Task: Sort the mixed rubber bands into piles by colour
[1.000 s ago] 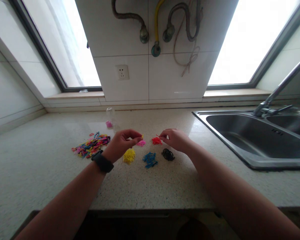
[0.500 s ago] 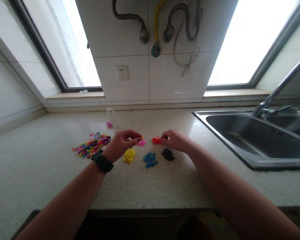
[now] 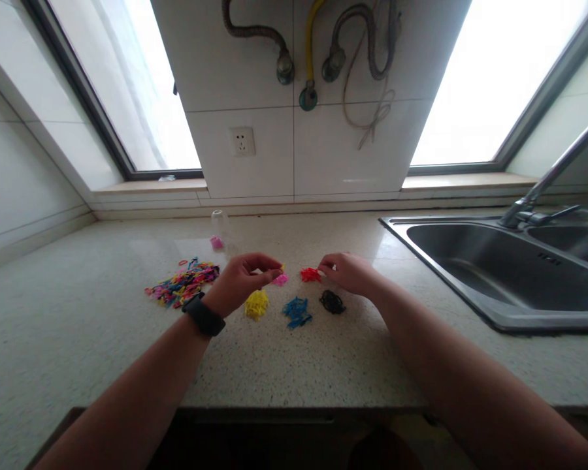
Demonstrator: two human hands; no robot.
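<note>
My left hand (image 3: 247,277), with a black watch on the wrist, pinches a small yellow rubber band (image 3: 283,267) above a pink pile of rubber bands (image 3: 280,280). At the right edge of a red pile of rubber bands (image 3: 310,275) is my right hand (image 3: 345,271), its fingertips together and no band showing in them. Nearer to me lie a yellow pile (image 3: 257,305), a blue pile (image 3: 297,313) and a black pile (image 3: 332,301). A larger mixed-colour pile of rubber bands (image 3: 183,284) lies left of my left hand, partly hidden by it.
A clear cup or jar (image 3: 218,225) with something pink at it stands behind the mixed pile. The steel sink (image 3: 451,281) with its faucet (image 3: 543,186) takes up the right side. The counter's front edge (image 3: 294,407) runs below my forearms.
The red band at my right fingertips went down onto the red pile and no longer shows in them. My left hand keeps its pinch. The view has shifted slightly.
</note>
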